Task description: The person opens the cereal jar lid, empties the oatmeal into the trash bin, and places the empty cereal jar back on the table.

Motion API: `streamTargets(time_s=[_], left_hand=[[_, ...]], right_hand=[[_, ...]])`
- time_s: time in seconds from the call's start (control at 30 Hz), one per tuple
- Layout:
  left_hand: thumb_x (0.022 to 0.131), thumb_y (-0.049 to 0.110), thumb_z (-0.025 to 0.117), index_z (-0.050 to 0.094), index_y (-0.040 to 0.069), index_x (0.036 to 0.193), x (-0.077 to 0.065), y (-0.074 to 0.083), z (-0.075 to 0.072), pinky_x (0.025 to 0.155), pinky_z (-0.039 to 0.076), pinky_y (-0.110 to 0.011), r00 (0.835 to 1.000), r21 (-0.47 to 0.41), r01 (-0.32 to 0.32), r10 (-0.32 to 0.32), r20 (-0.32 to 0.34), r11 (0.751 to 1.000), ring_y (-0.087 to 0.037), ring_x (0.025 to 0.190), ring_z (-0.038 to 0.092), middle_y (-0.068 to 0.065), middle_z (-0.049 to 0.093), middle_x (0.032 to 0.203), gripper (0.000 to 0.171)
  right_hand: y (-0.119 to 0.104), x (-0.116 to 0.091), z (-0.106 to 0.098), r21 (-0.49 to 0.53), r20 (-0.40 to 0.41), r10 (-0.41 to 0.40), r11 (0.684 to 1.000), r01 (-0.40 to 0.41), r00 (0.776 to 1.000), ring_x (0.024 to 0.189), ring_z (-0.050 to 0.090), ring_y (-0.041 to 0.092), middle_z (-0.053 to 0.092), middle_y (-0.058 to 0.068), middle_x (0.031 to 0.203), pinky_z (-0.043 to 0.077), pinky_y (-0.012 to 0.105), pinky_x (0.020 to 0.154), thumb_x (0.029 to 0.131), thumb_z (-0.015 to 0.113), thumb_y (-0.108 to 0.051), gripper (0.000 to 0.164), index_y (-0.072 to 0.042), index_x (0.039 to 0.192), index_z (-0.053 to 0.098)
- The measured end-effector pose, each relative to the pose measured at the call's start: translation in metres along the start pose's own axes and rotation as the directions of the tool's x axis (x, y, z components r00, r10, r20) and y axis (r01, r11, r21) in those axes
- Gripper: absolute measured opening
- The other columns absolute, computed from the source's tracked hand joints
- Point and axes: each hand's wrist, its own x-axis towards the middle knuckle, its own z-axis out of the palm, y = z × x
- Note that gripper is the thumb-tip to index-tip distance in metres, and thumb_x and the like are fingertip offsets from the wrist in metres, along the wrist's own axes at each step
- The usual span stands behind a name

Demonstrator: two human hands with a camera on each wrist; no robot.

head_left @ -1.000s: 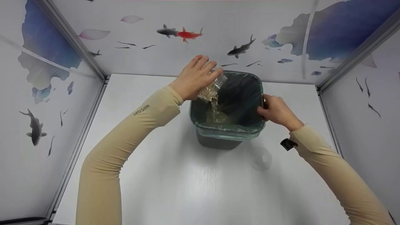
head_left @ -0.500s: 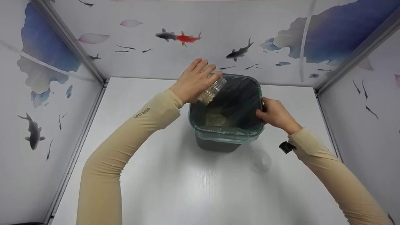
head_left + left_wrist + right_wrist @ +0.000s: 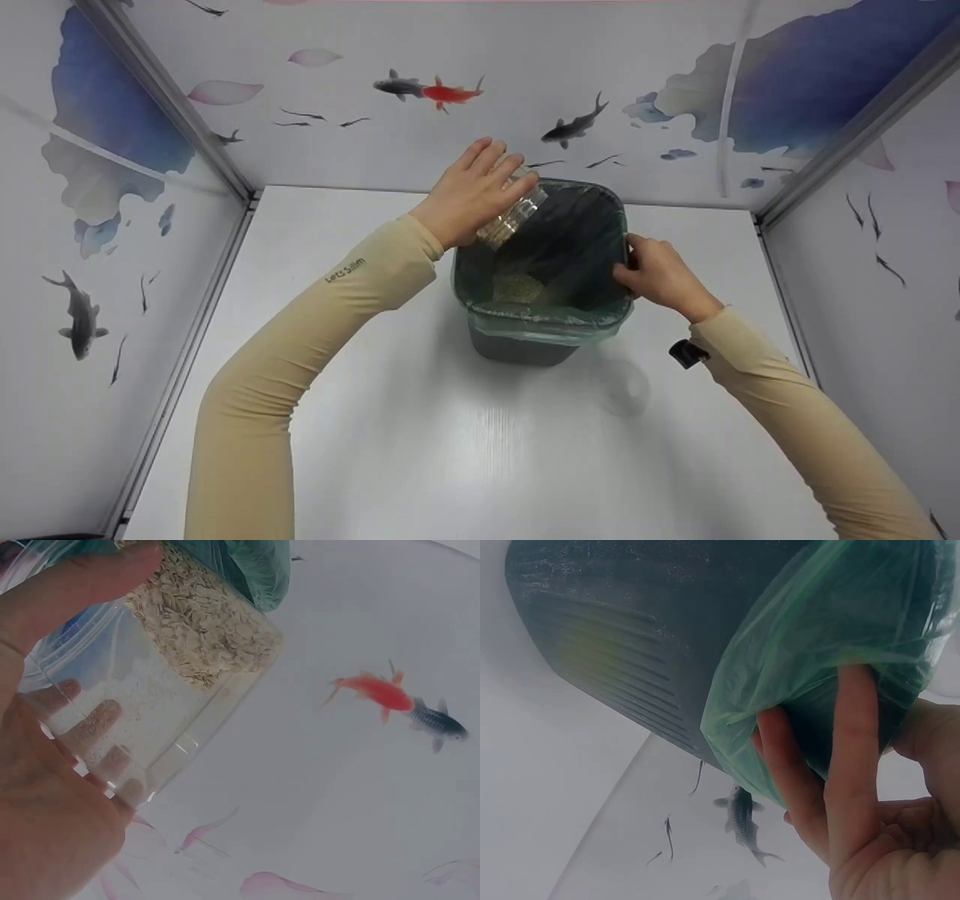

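jar (image 3: 517, 216) is held tipped over the bin (image 3: 523, 350) at about ten o'clock of its mouth, with twelve taken as the top of the head view; by its look, the step in hand is the emptying of pale flakes (image 3: 210, 622) into the bag (image 3: 540, 324) that lines it, and a good share seems left in the jar, banked against one wall; a pile (image 3: 517, 288) is seen inside the bin, towards seven o'clock.

the jar is gripped by the left hand (image 3: 472, 191), its thumb laid over one side and its fingers seen through the clear wall; the bin's rim, bag included, is pinched at three o'clock by the right hand (image 3: 660, 271); for the next move a steeper tilt, perhaps a shake, would seem to be called for, while the bin is kept steady.

no falling stream can be made out below the jar; its mouth is hard to read, being partly covered by the left hand in the head view and cut off at nine o'clock in the left wrist view; whether the bin's rim is touched by the jar cannot be told; a clear disc (image 3: 625, 388) is seen on the table (image 3: 375, 450) at five o'clock of the bin, too faint to be named surely as a lid.
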Motion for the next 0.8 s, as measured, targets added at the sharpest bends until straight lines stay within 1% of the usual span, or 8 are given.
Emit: streamTargets(time_s=[0.23, 0.37, 0.63, 0.8], left_hand=[[0.066, 0.02, 0.087, 0.035, 0.015, 0.147, 0.0019, -0.0002, -0.0011, 0.115, 0.012, -0.046, 1.0, -0.026, -0.007, 0.006, -0.013, 1.0, -0.037, 0.136, 0.028, -0.017, 0.037, 0.146, 0.096], [0.066, 0.02, 0.087, 0.036, 0.015, 0.145, 0.0019, -0.0001, -0.0008, 0.114, 0.014, -0.046, 0.999, -0.025, -0.018, 0.017, -0.033, 1.0, -0.037, 0.135, 0.029, -0.017, 0.039, 0.144, 0.095], [0.071, 0.018, 0.085, 0.035, 0.015, 0.144, -0.0007, 0.0004, -0.0012, 0.114, 0.016, -0.045, 0.998, -0.007, -0.034, 0.033, -0.059, 0.999, -0.037, 0.134, 0.03, -0.017, 0.038, 0.144, 0.088], [0.07, 0.017, 0.085, 0.037, 0.016, 0.143, -0.0007, 0.0006, -0.0023, 0.114, 0.016, -0.044, 0.997, -0.016, -0.035, 0.034, -0.071, 0.999, -0.036, 0.134, 0.031, -0.016, 0.04, 0.143, 0.088]], right_hand=[[0.0007, 0.0, 0.0005, -0.002, -0.005, -0.009, 1.0, 0.009, 1.0, 0.056, 0.06, 0.019, 0.063, 0.015, 0.072, 0.047, 0.027, 0.052, 0.088, 0.054, -0.002, 0.016, 0.01, 0.099, 0.055], [0.0008, 0.0002, 0.0007, 0.002, -0.006, -0.013, 1.0, 0.013, 1.0, 0.057, 0.06, 0.02, 0.063, 0.016, 0.073, 0.047, 0.028, 0.052, 0.089, 0.054, -0.002, 0.018, 0.011, 0.101, 0.055], [0.0007, -0.0001, 0.0013, -0.011, -0.027, -0.018, 1.0, 0.017, 0.999, 0.053, 0.055, 0.015, 0.06, 0.01, 0.066, 0.044, 0.028, 0.052, 0.088, 0.054, -0.002, 0.011, 0.007, 0.095, 0.055], [0.0008, -0.0002, 0.0016, -0.016, -0.034, -0.017, 1.0, 0.016, 0.999, 0.053, 0.055, 0.015, 0.06, 0.009, 0.066, 0.044, 0.029, 0.052, 0.087, 0.054, -0.003, 0.012, 0.007, 0.095, 0.056]])
